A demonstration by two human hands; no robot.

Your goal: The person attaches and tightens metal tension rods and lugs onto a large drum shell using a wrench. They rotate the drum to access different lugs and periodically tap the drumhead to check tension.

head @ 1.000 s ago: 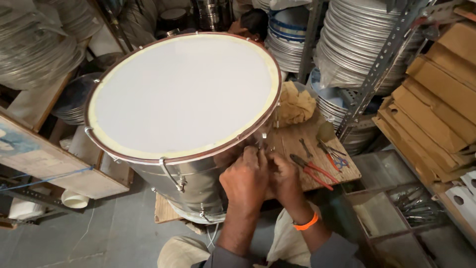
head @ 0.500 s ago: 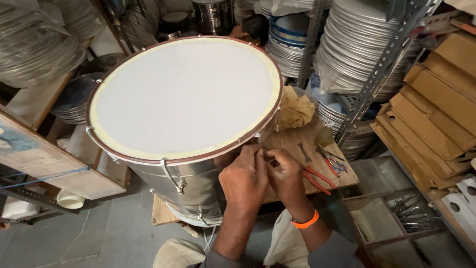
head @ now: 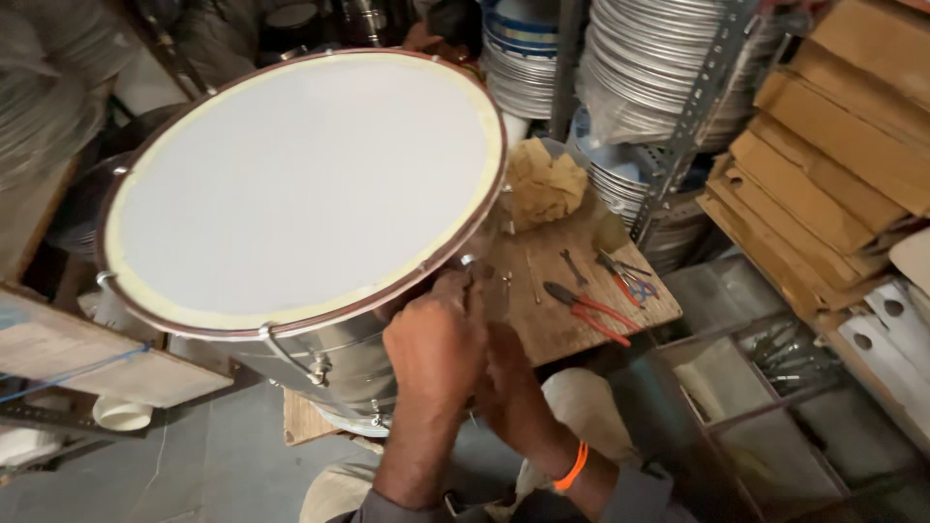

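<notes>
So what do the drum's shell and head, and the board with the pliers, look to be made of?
Drum shell: shiny silvery metal, going by the reflections. Drum head: smooth matte white skin, probably synthetic, though that is uncertain. Board: bare wood, with visible grain. Pliers: dark metal jaws, red handles that look plastic-coated.

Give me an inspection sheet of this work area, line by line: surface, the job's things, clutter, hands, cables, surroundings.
Surface: wooden board, worn.
Job's things: big steel drum, white skin, tilted toward the person.
Clutter: red-handled pliers, small spanner, crumpled cloth.
Hands: left hand and right hand close together at the drum's rim; grip hidden.
Cables: nothing seen.
Surroundings: stacked metal rings, cardboard boxes, metal rack.
</notes>
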